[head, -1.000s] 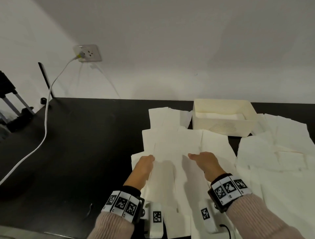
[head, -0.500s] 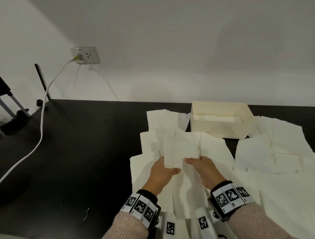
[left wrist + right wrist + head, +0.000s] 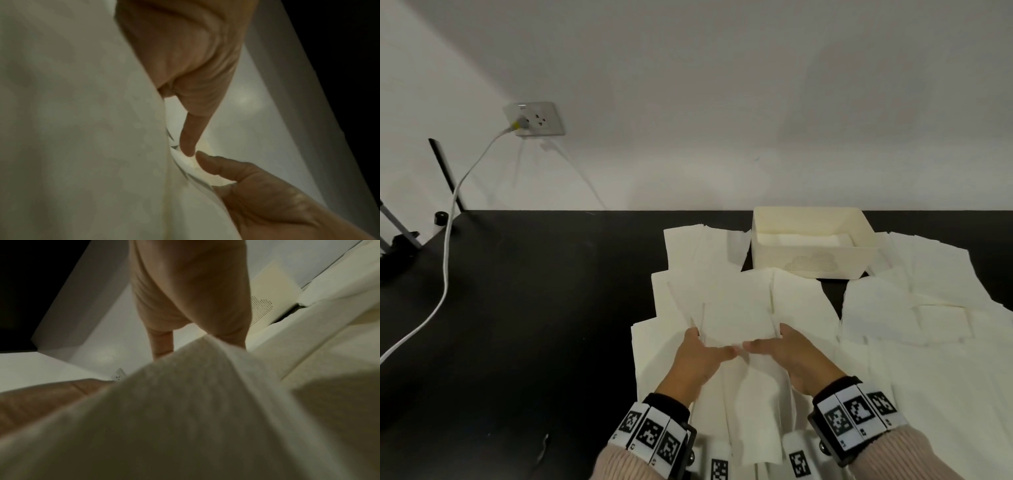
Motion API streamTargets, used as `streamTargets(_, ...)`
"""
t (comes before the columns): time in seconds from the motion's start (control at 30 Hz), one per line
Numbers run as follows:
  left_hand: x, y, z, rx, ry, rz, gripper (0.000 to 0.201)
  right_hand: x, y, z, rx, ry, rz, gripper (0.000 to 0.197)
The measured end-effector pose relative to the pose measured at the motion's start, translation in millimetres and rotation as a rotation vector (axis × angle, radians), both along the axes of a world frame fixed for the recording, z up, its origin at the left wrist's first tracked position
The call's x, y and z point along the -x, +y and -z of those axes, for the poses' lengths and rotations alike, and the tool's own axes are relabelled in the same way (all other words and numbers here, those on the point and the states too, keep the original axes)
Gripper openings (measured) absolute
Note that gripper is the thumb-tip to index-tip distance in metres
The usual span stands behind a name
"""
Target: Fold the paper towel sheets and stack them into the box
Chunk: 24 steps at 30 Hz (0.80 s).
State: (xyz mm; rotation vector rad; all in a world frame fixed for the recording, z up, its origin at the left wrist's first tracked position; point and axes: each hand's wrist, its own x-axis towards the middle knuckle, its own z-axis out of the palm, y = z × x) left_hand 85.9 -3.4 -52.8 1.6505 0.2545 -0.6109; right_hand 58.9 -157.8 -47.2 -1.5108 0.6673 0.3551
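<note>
Both of my hands hold one white paper towel sheet [image 3: 736,315] lifted a little above the pile of flat sheets [image 3: 688,270] near the table's front. My left hand [image 3: 709,346] pinches its left side and my right hand [image 3: 770,339] pinches its right side, with the thumbs nearly meeting on top. The left wrist view shows a fingertip [image 3: 188,146] on the sheet's layered edge [image 3: 185,164]. In the right wrist view the sheet [image 3: 205,402] fills the foreground. The cream box [image 3: 811,267] stands behind the hands, with folded sheets [image 3: 808,240] inside.
More loose sheets [image 3: 928,308] cover the black table [image 3: 534,308] to the right of the box. A white cable [image 3: 445,274] runs from the wall socket [image 3: 536,119] across the table's left side. A black stand [image 3: 400,246] sits at the far left edge.
My hands have drawn together on the sheet and raised it off the pile. The left hand moved right until the thumbs nearly touch.
</note>
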Motion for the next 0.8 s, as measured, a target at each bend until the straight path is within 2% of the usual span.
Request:
streamTargets(0.07, 3, -2, -6, -0.100, -0.017, 0.020, 0.082, -1, -1, -2, 0.025, 0.013, -0.026, 0.094)
streamTargets(0.17, 7, -4, -20, -0.292, -0.076, 0.071, 0.096, 1, -3, -15, 0.056, 0.034, -0.034, 0.100)
streamTargets(0.27, 10, -5, -34, -0.471, -0.144, 0.072, 0.095, 0, -7, -23, 0.071, 0.035, -0.040, 0.112)
streamTargets(0.37, 8, -3, -39, -0.528, -0.176, 0.071, 0.081, 1, -6, -34, 0.155, 0.036, -0.099, 0.100)
streamTargets(0.43, 6, -1, -41, -0.421, -0.183, 0.062, 0.059, 1, -7, -39, 0.225, 0.024, -0.147, 0.069)
streamTargets(0.5, 6, 0, -44, -0.272, -0.231, 0.064, 0.028, 4, -8, -44, 0.222, -0.014, -0.164, 0.041)
streamTargets(0.57, 5, 1, -48, -0.085, -0.238, 0.049, 0.016, 6, -11, -49, 0.204, -0.075, -0.173, 0.030)
streamTargets(0.67, -1, 1, -51, 0.236, -0.224, 0.012, 0.031, 8, -18, -54, 0.141, -0.156, -0.208, 0.037)
streamTargets(0.73, -6, 1, -48, 0.438, -0.210, -0.039, 0.042, 9, -25, -56, 0.096, -0.156, -0.246, 0.047)
streamTargets(0.8, -9, -1, -45, 0.592, -0.193, -0.075, 0.050, 10, -31, -57, 0.126, -0.147, -0.283, 0.046)
